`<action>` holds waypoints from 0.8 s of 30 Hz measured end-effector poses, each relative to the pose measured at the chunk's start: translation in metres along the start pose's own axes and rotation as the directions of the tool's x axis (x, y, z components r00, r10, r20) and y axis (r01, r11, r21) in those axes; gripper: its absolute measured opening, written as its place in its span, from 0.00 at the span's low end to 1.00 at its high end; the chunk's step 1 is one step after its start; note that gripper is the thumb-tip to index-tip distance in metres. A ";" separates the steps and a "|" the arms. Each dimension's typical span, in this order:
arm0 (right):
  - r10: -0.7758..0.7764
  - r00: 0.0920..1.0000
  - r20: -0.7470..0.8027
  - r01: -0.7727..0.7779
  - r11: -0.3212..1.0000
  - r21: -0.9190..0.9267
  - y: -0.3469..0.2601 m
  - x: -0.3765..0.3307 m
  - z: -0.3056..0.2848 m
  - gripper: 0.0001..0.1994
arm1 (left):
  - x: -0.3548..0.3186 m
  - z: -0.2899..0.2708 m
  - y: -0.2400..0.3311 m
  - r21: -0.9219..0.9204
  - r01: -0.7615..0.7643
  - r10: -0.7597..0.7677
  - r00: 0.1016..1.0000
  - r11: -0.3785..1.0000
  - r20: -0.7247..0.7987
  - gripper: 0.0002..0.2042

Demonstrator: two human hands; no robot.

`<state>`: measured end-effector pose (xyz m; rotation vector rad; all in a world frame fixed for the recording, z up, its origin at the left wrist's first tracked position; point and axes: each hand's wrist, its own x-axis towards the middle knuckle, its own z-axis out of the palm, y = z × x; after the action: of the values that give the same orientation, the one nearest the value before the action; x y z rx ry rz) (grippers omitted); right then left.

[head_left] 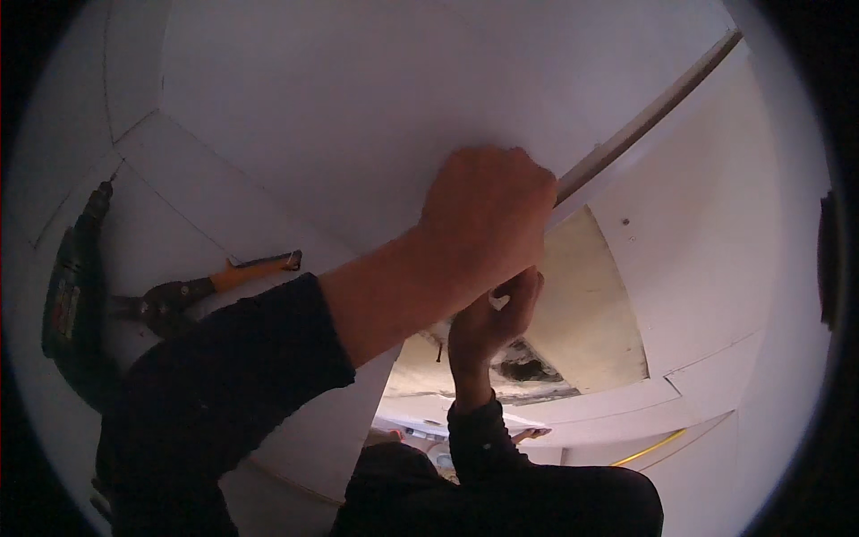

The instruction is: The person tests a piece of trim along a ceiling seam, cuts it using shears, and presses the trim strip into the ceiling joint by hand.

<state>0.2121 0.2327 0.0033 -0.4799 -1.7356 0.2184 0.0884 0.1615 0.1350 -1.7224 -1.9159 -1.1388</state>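
Observation:
My left hand [488, 201] is closed in a fist over a large white panel [304, 116], its dark-sleeved arm reaching in from the lower left. A long, narrow brown strip [649, 121] runs from beside this fist to the upper right; I cannot tell whether it is gripped. Just below the fist, my right hand [488, 331] has its fingers curled and the thumb bent towards them. What either hand holds, if anything, is hidden. A cream-coloured board [595, 304] with a dark, broken patch lies behind the right hand.
At the left, a dark green power drill [76, 304] with a bit lies on the white surface. Beside it is a tool with orange handles [255, 270], partly behind my sleeve. Pencil lines cross the panels. A yellow strip [649, 448] lies at the lower right.

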 end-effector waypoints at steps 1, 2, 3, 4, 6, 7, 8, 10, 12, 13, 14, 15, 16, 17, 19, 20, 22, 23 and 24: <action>0.015 1.000 0.018 -0.015 1.000 0.000 -0.001 0.001 -0.003 0.17 | 0.000 0.002 0.000 0.014 -0.001 0.001 1.000 1.000 -0.004 0.13; 0.029 0.998 0.055 -0.028 1.000 -0.011 0.000 0.004 -0.007 0.13 | 0.000 0.004 0.001 0.018 -0.002 0.002 1.000 1.000 -0.014 0.13; 0.025 0.995 0.097 -0.022 0.999 -0.027 0.000 0.007 -0.012 0.16 | 0.000 0.007 0.002 0.031 0.019 -0.018 1.000 0.999 -0.012 0.13; 0.022 0.988 0.152 -0.015 0.999 -0.051 0.001 0.011 -0.018 0.19 | 0.000 0.009 0.002 0.039 0.034 -0.033 0.999 0.999 -0.017 0.13; 0.036 0.979 0.202 -0.023 0.997 -0.068 0.000 0.014 -0.025 0.22 | 0.000 0.012 0.003 -0.021 0.066 -0.066 0.998 0.998 -0.020 0.12; 0.047 0.978 0.202 -0.037 0.998 -0.054 -0.001 0.013 -0.025 0.22 | -0.001 0.012 0.001 -0.082 0.089 -0.091 0.996 0.993 -0.019 0.12; 0.039 0.977 0.210 -0.034 0.999 -0.028 -0.003 0.013 -0.025 0.22 | -0.002 0.012 -0.001 -0.131 0.101 -0.109 0.992 0.986 -0.058 0.12; 0.010 0.983 0.183 -0.002 0.999 -0.048 -0.006 0.014 -0.023 0.24 | -0.002 0.012 -0.004 -0.148 0.042 -0.058 0.992 0.988 -0.109 0.12; -0.045 0.984 0.170 0.056 0.996 -0.063 -0.009 0.020 -0.023 0.26 | -0.001 0.014 -0.006 -0.156 0.009 -0.035 0.986 0.988 -0.163 0.11; -0.075 0.984 0.163 0.087 0.994 -0.069 -0.009 0.026 -0.025 0.27 | -0.001 0.015 -0.006 -0.156 0.012 -0.038 0.985 0.988 -0.168 0.11; -0.112 0.984 0.136 0.122 0.990 -0.071 -0.010 0.033 -0.026 0.28 | 0.000 0.016 -0.007 -0.153 0.020 -0.046 0.984 0.988 -0.172 0.11; -0.083 0.986 0.146 0.091 0.995 -0.049 -0.012 0.040 -0.028 0.29 | 0.000 0.016 -0.006 -0.164 0.009 -0.041 0.980 0.986 -0.195 0.11; -0.062 0.988 0.139 0.066 0.998 -0.026 -0.013 0.048 -0.030 0.29 | 0.000 0.016 -0.005 -0.174 0.004 -0.042 0.976 0.985 -0.216 0.11; -0.049 0.991 0.127 0.048 0.999 0.007 -0.015 0.057 -0.031 0.29 | 0.000 0.017 -0.004 -0.183 -0.002 -0.042 0.970 0.983 -0.237 0.12; -0.016 0.997 0.076 0.013 0.999 0.039 -0.018 0.071 -0.025 0.30 | 0.000 0.015 -0.004 -0.193 0.054 -0.091 0.979 0.980 -0.185 0.12; -0.016 0.997 0.070 0.011 0.998 0.065 -0.020 0.075 -0.023 0.30 | 0.000 0.014 -0.003 -0.200 0.065 -0.106 0.973 0.978 -0.203 0.12; 0.007 0.999 0.047 -0.010 0.998 0.069 -0.022 0.080 -0.017 0.31 | 0.002 0.014 -0.002 -0.192 0.031 -0.076 0.970 0.981 -0.231 0.12; 0.032 0.998 0.053 -0.036 0.997 0.064 -0.022 0.081 -0.015 0.31 | 0.003 0.015 -0.001 -0.189 0.012 -0.063 0.962 0.982 -0.267 0.12; -0.013 0.998 0.053 0.008 0.996 0.093 -0.022 0.080 -0.014 0.31 | 0.004 0.015 0.000 -0.184 0.009 -0.058 0.963 0.983 -0.264 0.12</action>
<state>0.2090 0.2465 0.0865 -0.4007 -1.7718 0.3055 0.0913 0.1751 0.1281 -1.5314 -1.7277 -1.5161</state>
